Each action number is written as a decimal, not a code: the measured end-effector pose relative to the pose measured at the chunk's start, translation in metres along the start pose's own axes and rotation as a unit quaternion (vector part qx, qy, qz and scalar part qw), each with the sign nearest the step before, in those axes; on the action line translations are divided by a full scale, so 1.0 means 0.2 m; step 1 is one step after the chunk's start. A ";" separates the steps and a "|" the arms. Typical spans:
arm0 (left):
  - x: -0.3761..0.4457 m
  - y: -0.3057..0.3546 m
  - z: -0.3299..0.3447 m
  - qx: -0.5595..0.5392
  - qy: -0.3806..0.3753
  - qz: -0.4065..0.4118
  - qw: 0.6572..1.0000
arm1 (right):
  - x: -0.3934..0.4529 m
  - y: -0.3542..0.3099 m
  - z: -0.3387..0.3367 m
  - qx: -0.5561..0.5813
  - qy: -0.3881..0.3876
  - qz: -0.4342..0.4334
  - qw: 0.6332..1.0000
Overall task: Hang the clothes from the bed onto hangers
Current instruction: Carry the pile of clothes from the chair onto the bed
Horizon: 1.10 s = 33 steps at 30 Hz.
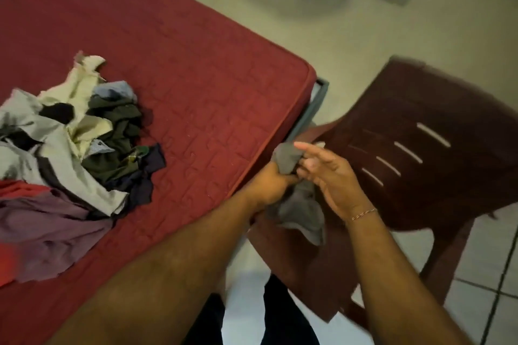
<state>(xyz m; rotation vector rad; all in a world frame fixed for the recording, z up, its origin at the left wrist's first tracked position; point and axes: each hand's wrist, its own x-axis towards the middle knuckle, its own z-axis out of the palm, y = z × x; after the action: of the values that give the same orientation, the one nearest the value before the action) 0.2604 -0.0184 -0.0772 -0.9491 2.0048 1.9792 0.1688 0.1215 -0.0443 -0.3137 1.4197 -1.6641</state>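
While my left hand point(273, 182) grips the grey garment point(297, 204) bunched over the chair point(420, 148) edge, at 3 o'clock of the bed point(196, 78), right hand point(330, 176) fingers point(304, 145) are loose, just touching cloth. Best find collar/shoulders w/ right, shake flat. Garment's long axis runs roughly 11 to 5, tail end hanging down.

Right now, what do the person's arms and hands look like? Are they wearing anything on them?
Both forearms are bare, with no sleeves in view. The left hand wears nothing that shows: no ring, watch or glove. The right hand has a thin, beaded-looking chain bracelet round its wrist. No gloves on either hand, and the fingers look bare too.
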 end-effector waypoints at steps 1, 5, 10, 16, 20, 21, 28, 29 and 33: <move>-0.04 0.09 -0.11 -0.053 0.030 0.017 0.998 | 0.03 -0.08 0.06 -0.070 -0.042 -0.024 0.996; -0.30 0.41 -0.60 -0.212 0.158 0.057 0.963 | 0.09 -0.36 0.41 -0.369 -0.203 -0.072 0.904; -0.75 0.67 -1.33 -0.336 0.266 0.118 0.896 | 0.23 -0.49 0.98 -0.532 -0.105 -0.116 0.832; -1.37 0.90 -2.28 -0.324 0.407 0.122 0.845 | 0.61 -0.88 2.15 -0.524 -0.050 -0.241 0.815; -1.80 1.03 -2.78 -0.282 0.463 0.279 0.793 | 0.60 -1.20 2.97 -0.379 -0.023 -0.373 0.846; -1.91 1.03 -2.87 -0.273 0.471 0.312 0.779 | 0.57 -1.24 3.13 -0.347 -0.020 -0.400 0.848; -2.24 0.39 -3.28 0.001 0.613 0.000 0.790 | 0.67 -0.84 3.68 -0.555 -0.223 -0.429 0.678; -2.25 0.20 -3.25 0.076 0.607 -0.100 0.785 | 0.68 -0.68 3.68 -0.653 -0.292 -0.345 0.607; -2.24 -0.57 -2.96 0.149 0.529 -0.294 0.783 | 0.63 -0.05 3.56 -0.844 -0.400 0.006 0.356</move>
<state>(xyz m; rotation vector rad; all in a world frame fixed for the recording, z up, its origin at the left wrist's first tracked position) 0.8562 -0.4265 0.1292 -2.5411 1.8644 0.7334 0.5817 -0.4428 0.1419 -1.8453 1.5854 0.7976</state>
